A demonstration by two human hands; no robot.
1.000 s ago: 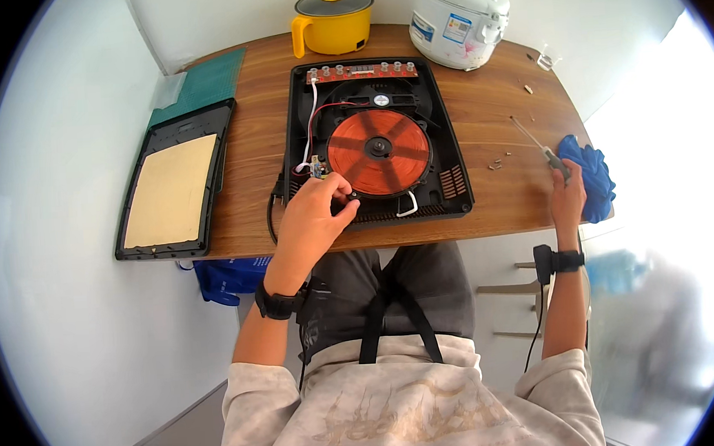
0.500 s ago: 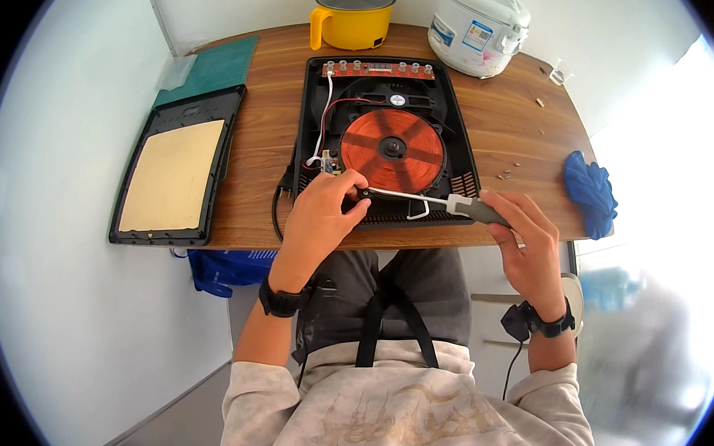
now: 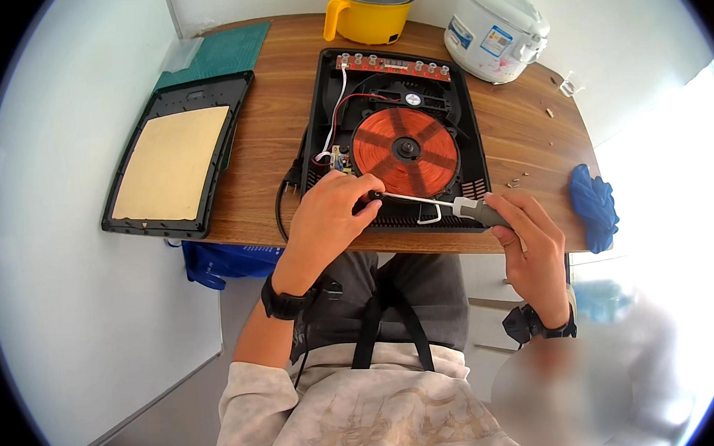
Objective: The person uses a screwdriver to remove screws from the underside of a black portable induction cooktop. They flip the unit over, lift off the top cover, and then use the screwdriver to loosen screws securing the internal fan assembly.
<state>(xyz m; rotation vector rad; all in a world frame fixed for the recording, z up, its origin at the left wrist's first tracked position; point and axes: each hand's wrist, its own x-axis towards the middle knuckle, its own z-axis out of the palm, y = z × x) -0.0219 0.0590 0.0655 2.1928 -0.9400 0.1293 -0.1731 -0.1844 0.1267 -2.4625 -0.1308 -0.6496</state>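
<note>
An opened induction cooker base (image 3: 476, 146) lies on the table before me, its round copper coil (image 3: 381, 152) exposed. My right hand (image 3: 536, 249) is closed round the grey handle of a screwdriver (image 3: 477, 211), held nearly level above the base's near edge. The shaft points left to my left hand (image 3: 329, 214), whose thumb and forefinger pinch a small black piece (image 3: 376, 195) at the tip. What kind of piece it is, I cannot make out. Along the base's far end runs a red button board (image 3: 396, 66), with white and red wires leading toward the near left corner.
The cooker's top cover (image 3: 115, 207) lies at the left, beside a green cutting mat (image 3: 228, 55). A yellow pot (image 3: 370, 16) and a white rice cooker (image 3: 489, 43) stand at the back. Small loose bits (image 3: 516, 184) and a blue cloth (image 3: 592, 208) lie at the right.
The whole view has shifted slightly, so the table appears a little farther right. Both hands keep their grips, and the screwdriver tip stays at the small black piece.
</note>
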